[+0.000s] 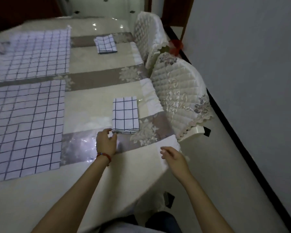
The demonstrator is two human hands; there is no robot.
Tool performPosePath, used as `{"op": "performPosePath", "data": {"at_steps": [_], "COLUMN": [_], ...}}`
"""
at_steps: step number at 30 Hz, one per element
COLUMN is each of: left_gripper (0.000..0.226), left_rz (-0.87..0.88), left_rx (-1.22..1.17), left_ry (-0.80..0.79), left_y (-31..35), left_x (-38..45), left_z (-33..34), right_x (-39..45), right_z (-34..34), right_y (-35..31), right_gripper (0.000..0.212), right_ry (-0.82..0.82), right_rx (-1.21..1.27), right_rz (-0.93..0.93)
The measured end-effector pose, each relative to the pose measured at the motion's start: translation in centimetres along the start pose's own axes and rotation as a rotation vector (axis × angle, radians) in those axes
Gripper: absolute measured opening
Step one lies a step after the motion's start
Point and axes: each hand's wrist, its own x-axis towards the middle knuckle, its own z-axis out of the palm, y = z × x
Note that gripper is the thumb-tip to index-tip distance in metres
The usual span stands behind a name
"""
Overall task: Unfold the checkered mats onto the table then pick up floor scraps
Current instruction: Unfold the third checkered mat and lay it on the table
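Observation:
A folded checkered mat lies on the table near its right edge. My left hand, with a red bracelet on the wrist, reaches just short of the mat's near left corner, fingers relaxed and holding nothing. Over the table's right edge hovers my right hand, loosely curled and empty. Two unfolded checkered mats lie flat on the table's left side. A second folded mat sits farther back.
Two chairs with quilted cream covers stand tucked against the table's right side. Dark scraps lie on the pale floor. A red object sits by the wall, which runs along the right.

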Motion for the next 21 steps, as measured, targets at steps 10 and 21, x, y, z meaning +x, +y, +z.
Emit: {"op": "performPosePath", "data": {"at_steps": [10,21], "left_gripper": [0.037,0.007], "left_rz": [-0.3,-0.007], "left_rx": [0.263,-0.231], "left_ry": [0.037,-0.002], "left_y": [1.8,1.1], "left_x": [6.1,1.6], "left_z": [3.5,-0.5], "right_x": [3.9,6.1], "right_z": [-2.1,0.8], "right_y": [0.5,-1.8], "right_gripper": [0.016,0.021], "right_ry": [-0.118,-0.127], "right_rx": [-0.089,0.019], "right_rz": [0.005,0.018]}}
